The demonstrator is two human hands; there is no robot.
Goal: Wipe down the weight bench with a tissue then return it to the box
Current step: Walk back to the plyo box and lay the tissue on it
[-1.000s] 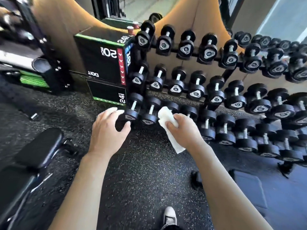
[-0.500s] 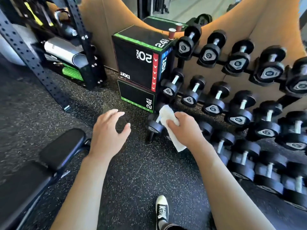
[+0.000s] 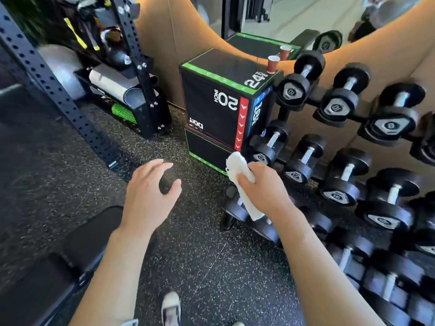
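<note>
Two hands: right hand (image 3: 266, 191) grips one tissue (image 3: 237, 168), left hand (image 3: 148, 196) bare.

Both forearms (image 3: 122, 262) were bare — no sleeves, no watch — and a pale canvas sneaker (image 3: 171, 308) showed below.

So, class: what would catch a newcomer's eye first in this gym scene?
The white tissue gripped in the right hand at centre stands out against the dark floor. Behind it sits the black plyo box with green edging, and rows of dumbbells fill the right side.
</note>
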